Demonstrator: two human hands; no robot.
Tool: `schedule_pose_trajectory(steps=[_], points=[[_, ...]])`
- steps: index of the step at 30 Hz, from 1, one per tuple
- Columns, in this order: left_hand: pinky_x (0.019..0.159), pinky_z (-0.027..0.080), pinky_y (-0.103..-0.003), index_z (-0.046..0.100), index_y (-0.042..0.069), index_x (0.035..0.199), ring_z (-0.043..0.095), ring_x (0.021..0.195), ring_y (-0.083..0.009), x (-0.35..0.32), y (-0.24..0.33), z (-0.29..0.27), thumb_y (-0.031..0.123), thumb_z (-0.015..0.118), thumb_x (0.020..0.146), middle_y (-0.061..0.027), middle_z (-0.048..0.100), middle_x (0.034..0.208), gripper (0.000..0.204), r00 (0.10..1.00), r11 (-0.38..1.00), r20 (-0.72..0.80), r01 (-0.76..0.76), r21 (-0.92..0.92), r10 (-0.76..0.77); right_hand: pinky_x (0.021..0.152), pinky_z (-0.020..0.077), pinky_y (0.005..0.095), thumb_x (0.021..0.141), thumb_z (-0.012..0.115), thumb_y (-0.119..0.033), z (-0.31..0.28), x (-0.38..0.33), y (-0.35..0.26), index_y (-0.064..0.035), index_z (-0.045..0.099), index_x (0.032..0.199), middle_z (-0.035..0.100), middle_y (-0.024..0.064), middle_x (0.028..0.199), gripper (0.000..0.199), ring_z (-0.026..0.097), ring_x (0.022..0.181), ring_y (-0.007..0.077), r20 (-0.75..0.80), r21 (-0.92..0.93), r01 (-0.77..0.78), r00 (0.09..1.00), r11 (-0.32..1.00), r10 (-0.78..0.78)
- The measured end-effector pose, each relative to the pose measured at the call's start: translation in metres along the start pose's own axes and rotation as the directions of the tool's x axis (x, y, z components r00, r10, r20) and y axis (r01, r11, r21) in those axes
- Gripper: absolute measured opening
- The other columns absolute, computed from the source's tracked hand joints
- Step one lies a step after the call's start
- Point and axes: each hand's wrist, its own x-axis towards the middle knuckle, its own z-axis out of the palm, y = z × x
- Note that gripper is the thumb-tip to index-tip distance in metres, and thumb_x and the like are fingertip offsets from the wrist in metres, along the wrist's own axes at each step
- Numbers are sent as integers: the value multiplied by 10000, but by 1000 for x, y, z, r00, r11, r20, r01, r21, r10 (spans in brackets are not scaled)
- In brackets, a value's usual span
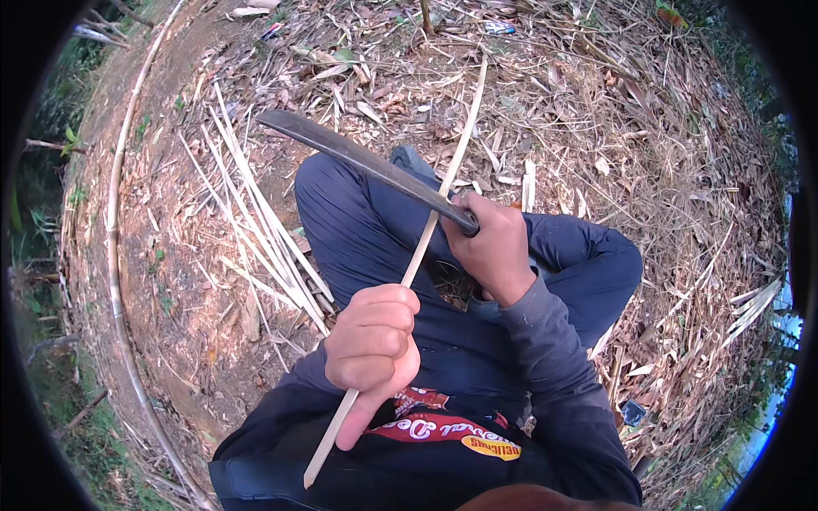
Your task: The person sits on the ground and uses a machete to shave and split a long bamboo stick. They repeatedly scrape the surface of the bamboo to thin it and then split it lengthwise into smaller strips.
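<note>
The left hand (375, 341) is closed in a fist around a pale bamboo strip (419, 258), which runs from 7 o'clock up toward 1 o'clock. The right hand (494, 243) is wrapped around the handle end of a machete (354, 157), its dark blade pointing to 10 o'clock and crossing the strip just beside that hand. Loose strips (266, 226) lie on the ground (200, 362) toward 10 o'clock, and a long pole (113, 230) curves along at 9.

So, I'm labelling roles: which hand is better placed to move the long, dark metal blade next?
Likely the right hand, holding the blade by one end; the left hand grips the thin, pale wooden strip.
</note>
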Motion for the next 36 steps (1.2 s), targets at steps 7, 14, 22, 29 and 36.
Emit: schedule_pose_trajectory(steps=[7, 14, 22, 29, 36], points=[[353, 211, -284, 281, 114, 653, 160, 368, -99, -1, 13, 11, 794, 262, 882, 48, 184, 465, 718, 967, 995, -241, -64, 75, 81, 494, 473, 409, 790, 733, -90, -9, -22, -49, -44, 574, 799, 601, 135, 655, 165, 627, 574, 334, 30, 127, 175, 983, 976, -180], [382, 155, -265, 294, 148, 685, 159, 376, -78, 6, 19, 4, 788, 238, 903, 47, 218, 460, 678, 980, 997, -199, 7, 83, 10, 525, 501, 409, 780, 764, -134, 4, -11, -19, -39, 610, 860, 636, 141, 711, 198, 646, 611, 336, -37, -9, 84, 996, 996, -84], [364, 136, -275, 290, 129, 634, 129, 361, -77, 20, 2, -8, 824, 245, 869, 57, 197, 441, 735, 926, 986, -339, 154, -59, -165, 530, 505, 394, 759, 763, -111, 7, -9, 16, -38, 627, 844, 646, 133, 717, 176, 657, 619, 319, -62, -101, 30, 997, 994, -36], [420, 132, -274, 268, 155, 652, 150, 398, -76, 32, 20, -4, 819, 271, 878, 46, 210, 462, 702, 896, 998, -443, 4, 69, 27, 494, 440, 386, 812, 752, -107, -9, -23, -72, -27, 553, 737, 582, 142, 640, 227, 599, 541, 339, 95, 47, 134, 986, 990, -138], [381, 173, -263, 233, 150, 610, 172, 361, -84, 17, 18, -17, 839, 228, 858, 49, 203, 455, 732, 952, 994, -291, 106, 11, -98, 554, 509, 446, 825, 718, -141, 13, -18, -10, -30, 611, 841, 654, 167, 713, 156, 651, 648, 378, -3, 78, -96, 995, 992, 96]])
